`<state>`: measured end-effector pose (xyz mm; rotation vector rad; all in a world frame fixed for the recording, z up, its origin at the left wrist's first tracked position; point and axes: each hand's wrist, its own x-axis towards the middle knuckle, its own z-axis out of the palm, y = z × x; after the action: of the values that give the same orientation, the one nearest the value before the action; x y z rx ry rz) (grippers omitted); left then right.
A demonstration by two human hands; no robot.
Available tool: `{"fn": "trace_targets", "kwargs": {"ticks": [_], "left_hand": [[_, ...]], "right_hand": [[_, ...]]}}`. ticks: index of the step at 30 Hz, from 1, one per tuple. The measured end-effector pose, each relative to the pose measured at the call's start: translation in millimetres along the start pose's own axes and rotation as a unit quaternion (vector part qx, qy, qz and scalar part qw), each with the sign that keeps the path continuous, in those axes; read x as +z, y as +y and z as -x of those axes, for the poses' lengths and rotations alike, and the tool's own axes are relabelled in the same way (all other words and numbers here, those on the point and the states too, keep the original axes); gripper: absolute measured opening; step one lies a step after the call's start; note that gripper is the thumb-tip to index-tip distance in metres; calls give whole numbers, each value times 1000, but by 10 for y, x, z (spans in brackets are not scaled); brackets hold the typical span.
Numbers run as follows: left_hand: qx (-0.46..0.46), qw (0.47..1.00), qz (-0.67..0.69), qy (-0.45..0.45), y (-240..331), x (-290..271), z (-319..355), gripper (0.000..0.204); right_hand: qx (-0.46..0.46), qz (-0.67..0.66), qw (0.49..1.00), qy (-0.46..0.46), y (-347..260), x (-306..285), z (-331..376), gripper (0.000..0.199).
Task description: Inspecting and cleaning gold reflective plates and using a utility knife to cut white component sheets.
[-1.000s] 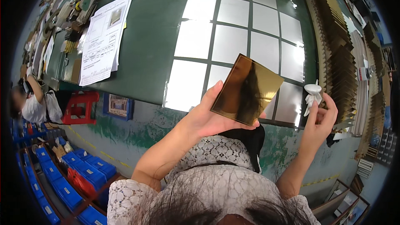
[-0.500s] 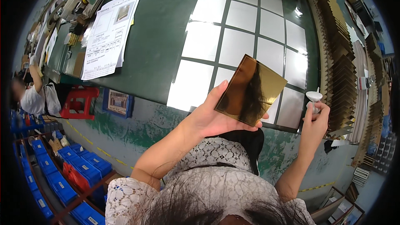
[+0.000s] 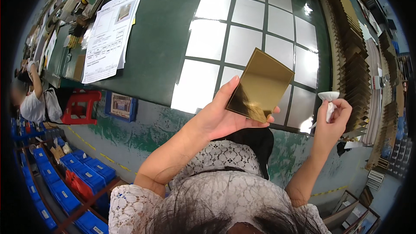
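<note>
My left hand holds a square, gold, mirror-like plate by its lower part, thumb on the left edge and fingertips showing at the right. The plate is tilted, with its shiny face toward me and a dark reflection near the bottom. My right hand is closed on a white wad that looks like bunched cloth, with a flared top above the fingers and a tail below. It is held apart from the plate, by the right side of the table. Behind the plate, several pale rectangular sheets lie in rows.
The dark green table bears printed papers at the left. A long row of upright brown-gold plates lines the right side. Blue bins stand at lower left, near a red stool. Another person is at far left.
The gold plate has turned and risen slightly, its dark reflection shrinking toward the bottom. My right hand has shifted slightly right, and the white wad's flared top now sits directly above its fingers.
</note>
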<state>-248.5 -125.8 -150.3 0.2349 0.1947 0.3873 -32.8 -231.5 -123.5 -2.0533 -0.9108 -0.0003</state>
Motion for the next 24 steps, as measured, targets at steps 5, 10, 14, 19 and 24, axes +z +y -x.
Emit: {"fn": "trace_targets", "kwargs": {"ticks": [5,10,14,19,24], "left_hand": [[16,994,-97,41,-33,92,-47,66],[46,985,-144,84,-72,232,-78,57],[21,981,-164,105,-75,278,-53,57],[-3,979,-177,97,-94,284,-50,66],[3,980,-178,85,-113,306,-37,73]], "right_hand": [[-219,-126,965,-77,-445,-47,219,24],[-340,-133,909,-202,-689,84,340,37],[-338,-139,907,-210,-738,111,348,37],[-346,-138,901,-222,-724,144,361,37],[-357,-135,902,-201,-689,200,339,36]]}}
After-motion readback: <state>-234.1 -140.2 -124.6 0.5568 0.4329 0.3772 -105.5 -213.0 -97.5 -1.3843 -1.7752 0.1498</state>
